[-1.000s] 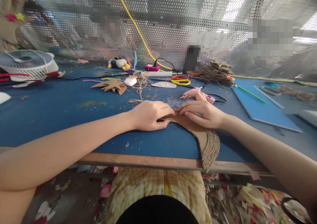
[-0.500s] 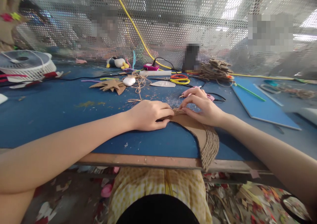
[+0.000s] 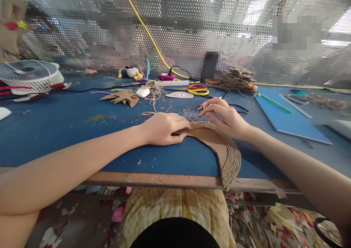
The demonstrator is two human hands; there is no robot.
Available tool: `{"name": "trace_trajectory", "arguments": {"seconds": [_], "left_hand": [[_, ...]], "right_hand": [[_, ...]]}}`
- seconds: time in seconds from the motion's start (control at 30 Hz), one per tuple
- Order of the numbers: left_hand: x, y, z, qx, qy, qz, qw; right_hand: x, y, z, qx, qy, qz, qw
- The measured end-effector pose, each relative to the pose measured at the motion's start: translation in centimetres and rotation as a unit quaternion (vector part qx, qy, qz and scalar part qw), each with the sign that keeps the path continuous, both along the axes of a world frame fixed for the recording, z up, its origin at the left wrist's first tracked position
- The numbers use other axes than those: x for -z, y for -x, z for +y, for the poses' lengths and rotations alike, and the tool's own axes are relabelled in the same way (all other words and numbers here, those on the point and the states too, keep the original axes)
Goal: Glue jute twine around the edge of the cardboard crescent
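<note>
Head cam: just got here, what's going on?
A person at a blue table has the left hand closed on one end of a curved cardboard piece, whose outer rim carries rows of brown cord. The piece's other end reaches the table's front edge. The right hand is by a pink tool, partly hiding it; whether it grips the tool is unclear. Farther back lie a white blade-shaped piece and a brown bundle.

Curved piece (image 3: 223, 145): smooth, matt cardboard face with rough, twine-ribbed outer border. Beneath it, counter (image 3: 55, 127): smooth top, wooden front edge (image 3: 153, 178). Beyond it, glossy plastic scissor handles (image 3: 203, 93) and perforated metal screen (image 3: 175, 32).
</note>
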State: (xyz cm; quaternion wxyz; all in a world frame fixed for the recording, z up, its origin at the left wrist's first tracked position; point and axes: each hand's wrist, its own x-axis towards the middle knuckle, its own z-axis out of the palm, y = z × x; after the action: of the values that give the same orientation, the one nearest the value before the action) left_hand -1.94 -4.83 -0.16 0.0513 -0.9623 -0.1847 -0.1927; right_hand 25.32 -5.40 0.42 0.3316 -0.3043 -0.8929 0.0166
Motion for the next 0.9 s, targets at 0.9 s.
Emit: {"name": "trace_trajectory", "arguments": {"seconds": [0.9], "left_hand": [[-0.05, -0.2, -0.31, -0.025, 0.027, 0.004, 0.999]], "right_hand": [[-0.05, 0.12, 0.08, -0.081, -0.061, -0.186, 0.977]]}}
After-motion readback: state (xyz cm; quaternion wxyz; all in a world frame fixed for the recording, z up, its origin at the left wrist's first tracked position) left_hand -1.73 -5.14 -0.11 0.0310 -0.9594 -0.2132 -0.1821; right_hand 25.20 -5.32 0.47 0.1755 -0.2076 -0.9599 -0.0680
